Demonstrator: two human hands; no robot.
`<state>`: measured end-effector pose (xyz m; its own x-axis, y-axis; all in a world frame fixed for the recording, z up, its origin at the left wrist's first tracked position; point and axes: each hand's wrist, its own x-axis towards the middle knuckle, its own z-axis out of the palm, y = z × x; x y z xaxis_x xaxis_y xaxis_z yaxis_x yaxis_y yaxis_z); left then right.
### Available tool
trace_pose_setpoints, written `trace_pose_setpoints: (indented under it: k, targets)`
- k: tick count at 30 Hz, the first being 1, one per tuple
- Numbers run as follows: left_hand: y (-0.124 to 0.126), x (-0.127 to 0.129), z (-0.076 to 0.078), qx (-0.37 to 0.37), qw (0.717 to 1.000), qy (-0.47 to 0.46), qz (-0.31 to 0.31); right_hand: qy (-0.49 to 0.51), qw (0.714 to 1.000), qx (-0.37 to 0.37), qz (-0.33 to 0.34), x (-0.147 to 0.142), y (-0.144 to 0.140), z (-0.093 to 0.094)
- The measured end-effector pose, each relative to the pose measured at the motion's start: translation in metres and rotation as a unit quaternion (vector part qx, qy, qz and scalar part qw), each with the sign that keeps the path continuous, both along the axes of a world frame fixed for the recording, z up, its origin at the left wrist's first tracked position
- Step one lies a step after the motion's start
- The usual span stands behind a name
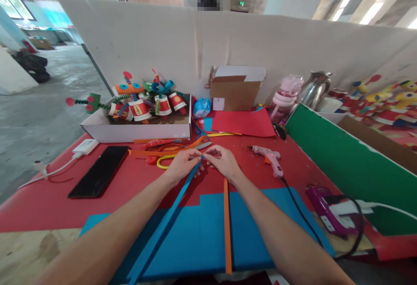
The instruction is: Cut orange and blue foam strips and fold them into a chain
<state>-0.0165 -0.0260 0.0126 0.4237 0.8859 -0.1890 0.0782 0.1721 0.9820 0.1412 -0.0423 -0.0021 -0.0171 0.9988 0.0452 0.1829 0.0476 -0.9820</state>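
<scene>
White, one partition stands behind one red table. One green box sits at the right edge. Blue card covers the near side; one sheet or two, the picture does not settle. One white box, at the far left, holds figures with at least four cups. Beyond the hands are one carton and, before it, one red sheet.

Two strips come next: one blue strip, slanting from the fingertips to the near edge, and one orange strip, running over the card from below the right hand. Its upper end is hidden.

Both hands are closed, thumb to finger: the left hand and the right pinch the blue strip's far end, fingertips almost touching.

One phone lies left, one glue gun right, and one charger behind the phone.
</scene>
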Motion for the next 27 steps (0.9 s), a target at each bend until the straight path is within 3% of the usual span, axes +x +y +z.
trace_pose_setpoints:
  k: [3, 7, 20, 27]
  targets:
    - [0.0, 0.0, 0.0, 0.002, 1.0, 0.013, 0.004, -0.058, 0.997, 0.051, 0.01, 0.003, 0.002, 0.001]
    - [-0.001, 0.001, 0.002, 0.007, 1.0, 0.029, 0.001, -0.099, 0.993, 0.064, 0.018, 0.005, 0.002, 0.005]
    - [0.002, -0.006, 0.006, 0.029, 0.998, 0.044, -0.026, -0.07, 0.997, -0.022, 0.024, 0.005, 0.001, 0.008]
    - [0.007, -0.01, 0.003, 0.125, 0.989, 0.069, -0.04, -0.049, 0.994, -0.036, 0.09, 0.009, -0.002, 0.017]
